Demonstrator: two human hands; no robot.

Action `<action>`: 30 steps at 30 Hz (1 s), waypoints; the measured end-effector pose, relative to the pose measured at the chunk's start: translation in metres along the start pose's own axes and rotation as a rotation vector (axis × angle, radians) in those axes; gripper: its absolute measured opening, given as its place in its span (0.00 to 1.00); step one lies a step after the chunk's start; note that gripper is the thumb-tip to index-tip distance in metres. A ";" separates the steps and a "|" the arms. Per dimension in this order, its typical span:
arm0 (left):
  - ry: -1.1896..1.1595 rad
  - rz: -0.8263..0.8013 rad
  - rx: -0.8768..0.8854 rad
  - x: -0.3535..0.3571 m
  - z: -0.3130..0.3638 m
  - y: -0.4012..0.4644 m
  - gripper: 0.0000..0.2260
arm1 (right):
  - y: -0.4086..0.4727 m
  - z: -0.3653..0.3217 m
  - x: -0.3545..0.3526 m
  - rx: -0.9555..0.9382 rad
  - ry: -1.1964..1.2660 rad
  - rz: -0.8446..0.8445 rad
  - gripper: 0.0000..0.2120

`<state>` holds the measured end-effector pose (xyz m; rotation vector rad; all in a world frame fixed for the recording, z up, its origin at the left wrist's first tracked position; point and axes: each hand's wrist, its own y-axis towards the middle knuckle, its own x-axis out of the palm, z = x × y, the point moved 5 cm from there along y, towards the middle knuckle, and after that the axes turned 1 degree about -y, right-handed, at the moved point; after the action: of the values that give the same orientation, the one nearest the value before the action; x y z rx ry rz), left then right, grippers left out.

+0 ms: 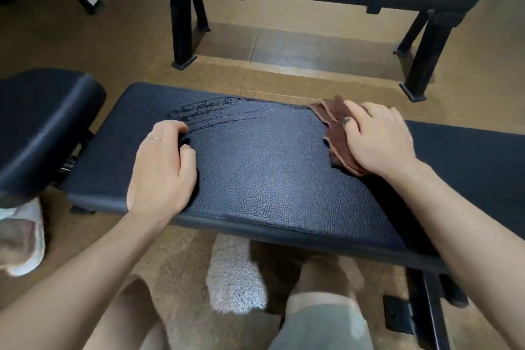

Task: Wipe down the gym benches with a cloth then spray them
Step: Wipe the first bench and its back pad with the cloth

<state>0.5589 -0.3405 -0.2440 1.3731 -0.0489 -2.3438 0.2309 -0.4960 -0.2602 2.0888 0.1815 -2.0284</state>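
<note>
Wipe step in hand — brown cloth [336, 133] at far edge of near bench [255, 167], pressed under right hand [377, 139], fingers curled over it. Left hand [162, 167] bracing near left end, loosely curled, holding nothing. Wet streaks [216, 113] toward far-left corner — next: sweep cloth across them, probably.

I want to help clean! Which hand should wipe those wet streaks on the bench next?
The right hand, probably. It already presses the brown cloth onto the bench, beside the wet streaks. The left hand holds nothing and just rests on the pad.
</note>
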 end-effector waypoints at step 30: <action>0.101 -0.114 -0.231 -0.047 -0.107 0.026 0.23 | 0.061 -0.313 0.006 -0.054 0.022 -0.087 0.24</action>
<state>0.6772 -0.3277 -0.2532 1.4075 0.3278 -2.2820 0.5499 -0.4790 -0.2557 2.1058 0.3326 -2.0253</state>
